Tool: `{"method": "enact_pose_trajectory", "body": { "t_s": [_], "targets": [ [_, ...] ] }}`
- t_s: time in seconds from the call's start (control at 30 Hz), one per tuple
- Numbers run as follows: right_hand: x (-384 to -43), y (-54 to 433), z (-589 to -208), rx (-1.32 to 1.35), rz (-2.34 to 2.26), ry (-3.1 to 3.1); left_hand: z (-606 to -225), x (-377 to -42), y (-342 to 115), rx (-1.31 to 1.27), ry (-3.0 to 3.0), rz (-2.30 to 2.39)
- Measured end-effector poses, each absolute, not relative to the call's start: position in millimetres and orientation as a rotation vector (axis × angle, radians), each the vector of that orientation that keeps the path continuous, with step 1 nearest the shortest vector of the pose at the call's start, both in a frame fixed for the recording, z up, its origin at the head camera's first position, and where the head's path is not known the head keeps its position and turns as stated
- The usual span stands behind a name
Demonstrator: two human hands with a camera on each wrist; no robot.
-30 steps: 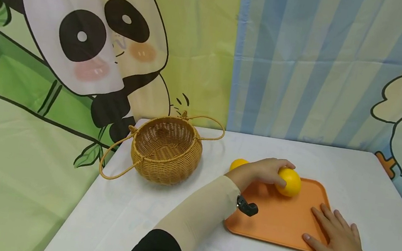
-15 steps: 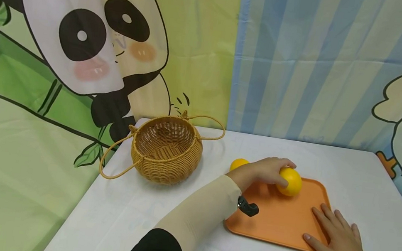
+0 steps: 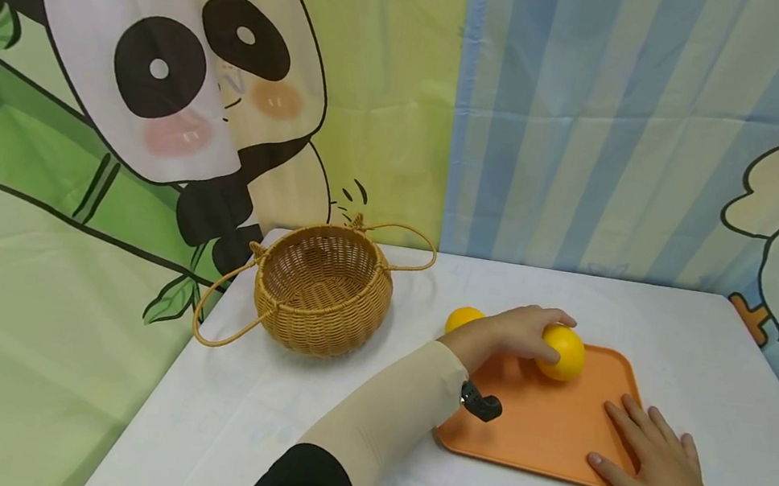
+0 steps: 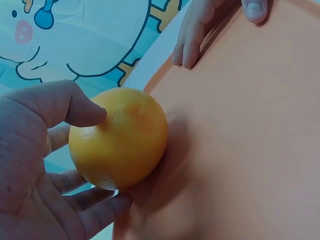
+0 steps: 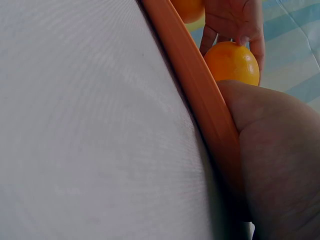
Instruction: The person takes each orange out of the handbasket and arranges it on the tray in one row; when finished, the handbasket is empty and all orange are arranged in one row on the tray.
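Note:
My left hand reaches over the orange tray and grips a yellow-orange orange near the tray's far edge. In the left wrist view the thumb lies on top of that orange, with the fingers curled beneath and behind it. A second orange is at the tray's far left corner, partly hidden by my left wrist. At the tray's right edge rests my right hand, fingers spread and fairly straight, fingertips over the rim. The right wrist view shows its thumb side against the tray rim.
A round wicker basket stands left of the tray, its two loop handles folded outward. White cloth covers the table. Printed curtains with a panda and stripes hang behind and beside it.
Almost nothing differs. My left hand and the orange in it have shifted very slightly to the right; the right hand, tray and basket keep their places.

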State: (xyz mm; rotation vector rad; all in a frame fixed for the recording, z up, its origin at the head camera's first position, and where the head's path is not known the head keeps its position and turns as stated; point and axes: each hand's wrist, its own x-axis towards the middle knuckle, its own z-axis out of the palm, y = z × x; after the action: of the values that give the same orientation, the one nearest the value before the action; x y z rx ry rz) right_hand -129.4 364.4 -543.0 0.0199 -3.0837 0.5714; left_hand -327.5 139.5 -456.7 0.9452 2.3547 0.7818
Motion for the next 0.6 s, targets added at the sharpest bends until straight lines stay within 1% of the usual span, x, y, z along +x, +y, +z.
{"method": "enact_pose_trajectory", "body": {
  "t_s": [0.37,0.6],
  "targets": [
    [-129,363,-542,0.033,0.572,-3.077,-444,-321,138,0.924,2.415,0.774],
    [-129,365,-544,0.033,0.57,-3.071,-437,-320,136,0.965,2.458,0.743]
  ]
}}
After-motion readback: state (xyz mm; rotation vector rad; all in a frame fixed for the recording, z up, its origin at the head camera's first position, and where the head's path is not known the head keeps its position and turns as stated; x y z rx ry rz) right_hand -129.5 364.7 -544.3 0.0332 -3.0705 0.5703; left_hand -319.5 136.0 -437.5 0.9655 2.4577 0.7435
